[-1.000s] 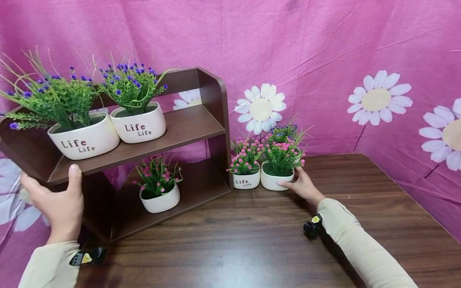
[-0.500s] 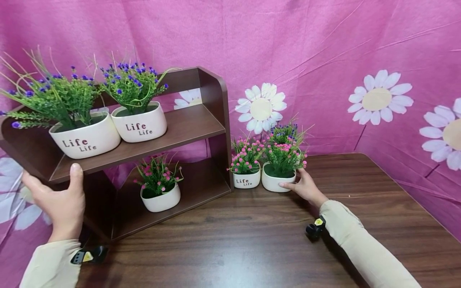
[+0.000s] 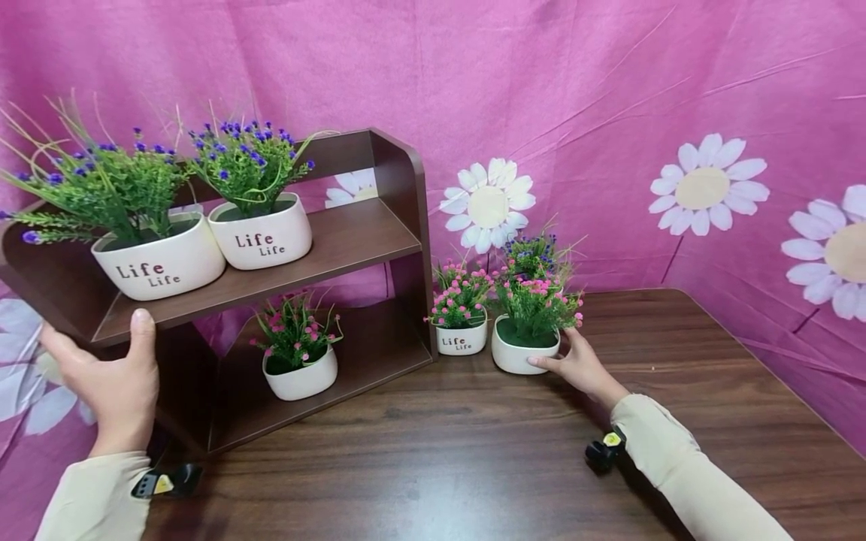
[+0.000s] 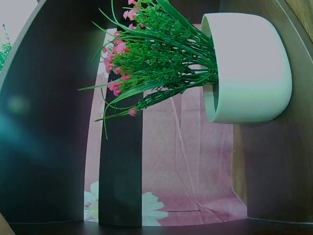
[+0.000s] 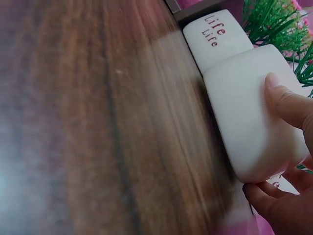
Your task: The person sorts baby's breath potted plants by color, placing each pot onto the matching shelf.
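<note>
My right hand (image 3: 587,370) grips a white flowerpot (image 3: 517,358) of pink flowers at its right end, the thumb on its front face. In the right wrist view the thumb presses the plain side of this flowerpot (image 5: 249,107), and the fingers curl round its end. A second pink-flowered pot (image 3: 462,340), lettered "Life", stands just left of it; a blue-flowered plant (image 3: 531,255) is partly hidden behind. My left hand (image 3: 111,387) holds the left side of a dark brown two-tier shelf (image 3: 365,233), thumb at the front edge of the upper board, other fingers partly hidden.
Two white pots of purple-blue flowers, a left one (image 3: 158,259) and a right one (image 3: 260,233), sit on the upper tier. One pink-flowered pot (image 3: 302,378) stands on the lower tier. The wooden table (image 3: 433,458) meets a pink daisy-print cloth (image 3: 575,90) behind.
My right hand has drawn its pink-flowered pot toward me and slightly right, away from the blue-flowered plant behind. The left hand keeps its place on the shelf.
</note>
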